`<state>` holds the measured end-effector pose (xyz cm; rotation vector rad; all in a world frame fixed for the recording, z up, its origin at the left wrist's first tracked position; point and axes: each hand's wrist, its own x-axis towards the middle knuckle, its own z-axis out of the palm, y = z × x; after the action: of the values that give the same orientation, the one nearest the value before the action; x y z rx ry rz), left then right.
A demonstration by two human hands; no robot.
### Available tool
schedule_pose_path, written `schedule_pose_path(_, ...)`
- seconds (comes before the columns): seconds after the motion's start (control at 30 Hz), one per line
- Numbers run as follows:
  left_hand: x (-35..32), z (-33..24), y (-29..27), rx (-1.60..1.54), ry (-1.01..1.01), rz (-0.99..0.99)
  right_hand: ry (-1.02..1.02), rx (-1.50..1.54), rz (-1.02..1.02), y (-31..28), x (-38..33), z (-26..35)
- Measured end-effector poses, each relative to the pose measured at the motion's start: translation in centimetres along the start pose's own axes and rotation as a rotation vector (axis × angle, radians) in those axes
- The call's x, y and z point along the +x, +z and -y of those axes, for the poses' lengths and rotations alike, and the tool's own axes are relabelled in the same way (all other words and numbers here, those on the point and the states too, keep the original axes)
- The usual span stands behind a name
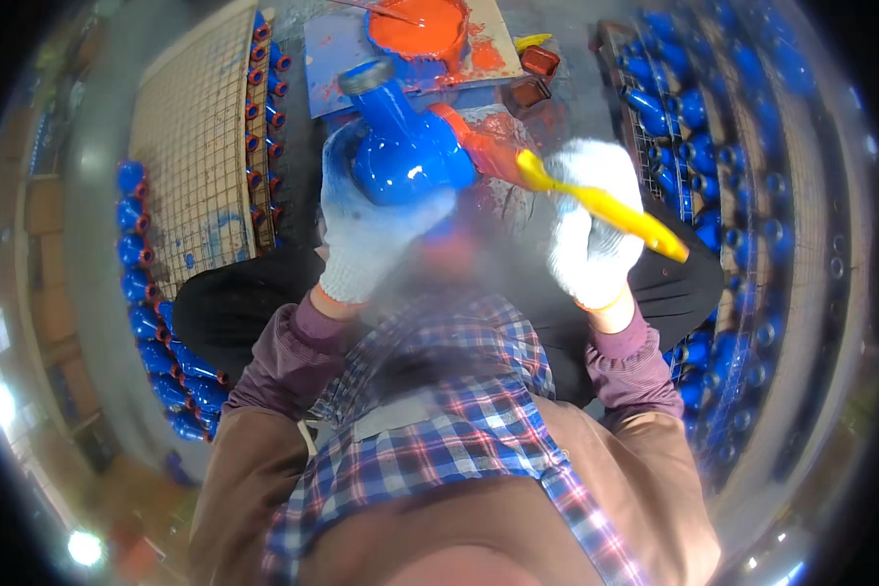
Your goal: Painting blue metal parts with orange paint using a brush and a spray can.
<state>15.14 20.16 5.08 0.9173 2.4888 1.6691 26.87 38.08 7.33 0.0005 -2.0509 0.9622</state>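
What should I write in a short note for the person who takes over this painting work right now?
Left hand, in a white glove, holds the blue valve body from below.
Right hand, also gloved, grips the yellow-handled brush; its red-loaded bristles touch the right side of the blue valve body.
The bucket of orange-red paint stands ahead on a board.
Done: a red patch shows on one end of the piece. Rows of blue parts with red ends lie by the mesh rack on the left.
Left: most of the held piece is plain blue. Many blue parts wait on the right; their ends cannot be judged.
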Motion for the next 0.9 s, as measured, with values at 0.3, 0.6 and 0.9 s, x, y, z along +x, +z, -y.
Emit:
schedule_pose_path(0.3, 2.7, 1.0, 0.5, -1.494, -0.95, 0.153, -0.098, -0.125, 0.221, -0.9, -2.4, -2.0)
schedule_pose_path(0.6, 2.9, 3.4, -1.0, -1.224, -0.621, 0.389, -0.232, -0.239, 0.34, -3.5, -2.4, -2.5)
schedule_pose_path(0.9, 1.8, 0.3, -3.6, 0.107, 0.586, 0.011, 0.372, -0.009, -0.172, -1.7, 1.9, -0.9)
